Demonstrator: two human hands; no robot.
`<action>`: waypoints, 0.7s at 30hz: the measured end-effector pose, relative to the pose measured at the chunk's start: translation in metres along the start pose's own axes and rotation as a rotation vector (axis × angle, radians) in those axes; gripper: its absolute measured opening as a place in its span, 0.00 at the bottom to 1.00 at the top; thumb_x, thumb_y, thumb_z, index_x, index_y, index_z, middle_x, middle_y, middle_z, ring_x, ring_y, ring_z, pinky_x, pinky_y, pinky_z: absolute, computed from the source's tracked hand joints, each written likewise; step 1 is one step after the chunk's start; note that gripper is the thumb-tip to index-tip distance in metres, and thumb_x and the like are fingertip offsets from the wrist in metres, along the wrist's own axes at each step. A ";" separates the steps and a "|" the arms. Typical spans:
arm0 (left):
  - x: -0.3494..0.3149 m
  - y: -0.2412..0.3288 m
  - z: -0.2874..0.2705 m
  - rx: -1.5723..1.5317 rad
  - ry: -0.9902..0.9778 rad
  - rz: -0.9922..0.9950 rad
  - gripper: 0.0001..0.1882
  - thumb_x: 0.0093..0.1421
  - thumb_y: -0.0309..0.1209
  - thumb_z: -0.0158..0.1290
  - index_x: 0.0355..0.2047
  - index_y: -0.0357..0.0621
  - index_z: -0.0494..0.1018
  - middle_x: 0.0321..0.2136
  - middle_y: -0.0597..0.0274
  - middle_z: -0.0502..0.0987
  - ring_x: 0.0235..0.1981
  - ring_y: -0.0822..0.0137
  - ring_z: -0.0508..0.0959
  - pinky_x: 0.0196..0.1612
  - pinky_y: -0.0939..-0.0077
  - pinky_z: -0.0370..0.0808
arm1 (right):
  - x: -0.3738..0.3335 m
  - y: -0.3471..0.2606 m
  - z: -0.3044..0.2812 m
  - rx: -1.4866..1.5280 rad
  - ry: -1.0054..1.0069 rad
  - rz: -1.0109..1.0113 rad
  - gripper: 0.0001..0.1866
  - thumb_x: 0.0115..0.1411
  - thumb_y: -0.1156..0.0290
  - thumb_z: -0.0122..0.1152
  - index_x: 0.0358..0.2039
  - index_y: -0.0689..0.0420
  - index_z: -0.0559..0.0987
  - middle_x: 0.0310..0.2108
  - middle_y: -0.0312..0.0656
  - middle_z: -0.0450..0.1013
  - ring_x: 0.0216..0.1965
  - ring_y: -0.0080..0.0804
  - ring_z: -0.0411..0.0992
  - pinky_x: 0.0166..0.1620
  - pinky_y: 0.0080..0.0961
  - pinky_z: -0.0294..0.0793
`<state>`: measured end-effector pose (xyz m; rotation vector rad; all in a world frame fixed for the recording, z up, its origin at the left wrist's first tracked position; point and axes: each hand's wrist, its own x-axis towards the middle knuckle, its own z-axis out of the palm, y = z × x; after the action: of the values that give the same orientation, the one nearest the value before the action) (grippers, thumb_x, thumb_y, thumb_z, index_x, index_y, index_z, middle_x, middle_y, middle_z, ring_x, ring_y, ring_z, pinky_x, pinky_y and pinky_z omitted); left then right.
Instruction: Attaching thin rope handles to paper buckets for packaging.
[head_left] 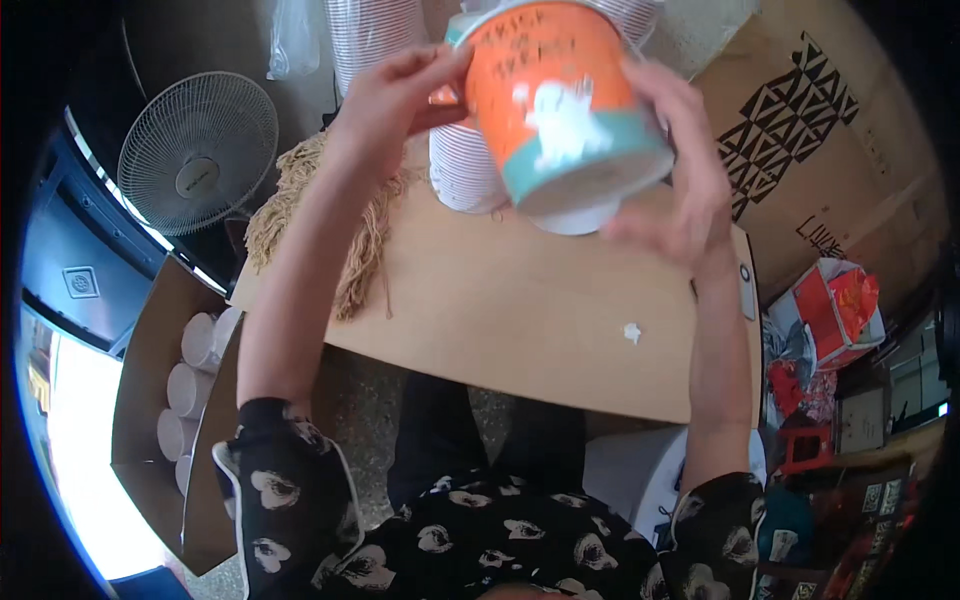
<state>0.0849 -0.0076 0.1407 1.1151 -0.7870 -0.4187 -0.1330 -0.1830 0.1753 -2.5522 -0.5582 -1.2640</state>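
Note:
An orange paper bucket (pixel 545 75) with a teal band, a white ghost figure and dark lettering is held up over the far part of the table, tilted so its base shows. My left hand (pixel 405 90) grips it at the left side near the rim, fingers closed. Along its right side lie the fingers of my right hand (pixel 690 150), with the thumb blurred below near the base. Behind the bucket stands a stack of white paper tubs (pixel 465 170), partly hidden. A bundle of tan twine (pixel 365 260) rests on the table left of it.
A small white scrap (pixel 632 333) lies on the tabletop (pixel 500 310). More stacked tubs (pixel 370 40) rise at the back. At left are a fan (pixel 198 150) and an open carton (pixel 150 400) of round tubs; a large cardboard box (pixel 830 130) stands at right.

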 end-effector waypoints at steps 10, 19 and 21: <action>0.135 -0.042 -0.075 -0.156 -0.058 -0.123 0.15 0.65 0.31 0.55 0.47 0.31 0.75 0.41 0.52 0.80 0.36 0.61 0.84 0.42 0.79 0.83 | 0.178 0.117 0.035 0.025 -0.204 0.432 0.17 0.66 0.58 0.58 0.40 0.61 0.84 0.27 0.36 0.79 0.30 0.20 0.74 0.35 0.22 0.74; 0.139 -0.109 -0.082 0.017 0.093 -0.078 0.14 0.65 0.32 0.55 0.48 0.39 0.77 0.35 0.64 0.80 0.34 0.77 0.77 0.39 0.85 0.75 | 0.170 0.245 0.106 -0.034 -0.359 0.653 0.18 0.64 0.58 0.58 0.36 0.62 0.84 0.28 0.41 0.81 0.29 0.26 0.77 0.33 0.26 0.75; 0.134 -0.122 -0.080 0.158 0.132 0.056 0.19 0.67 0.37 0.51 0.55 0.43 0.75 0.40 0.66 0.80 0.42 0.78 0.74 0.47 0.80 0.71 | 0.157 0.264 0.123 0.030 -0.497 0.921 0.26 0.57 0.53 0.67 0.48 0.61 0.80 0.42 0.44 0.79 0.43 0.30 0.76 0.48 0.25 0.74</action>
<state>0.2431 -0.0948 0.0595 1.2519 -0.7422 -0.2359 0.1565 -0.3384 0.2163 -2.5475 0.4981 -0.3038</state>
